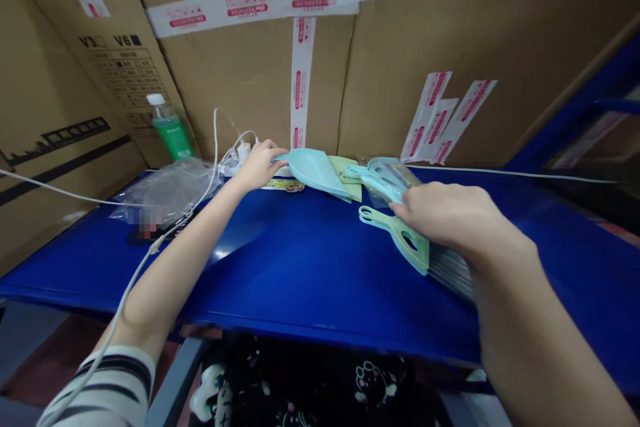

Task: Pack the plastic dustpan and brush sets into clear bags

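My left hand pinches the handle end of a light blue dustpan, whose pan points right along the back of the blue table. A pale green dustpan shows partly behind it. On the right, my right hand is closed at the wide end of a light blue hand brush; its handle points left and its bristles are hidden. Beneath that hand lie two stacked brushes, green and light blue, with grey bristles running toward my wrist. Behind the held brush is a clear plastic package.
A bottle of green liquid stands at the back left by a crumpled clear plastic bag. White cables cross my left arm near a power strip. Taped cardboard walls the back of the blue table.
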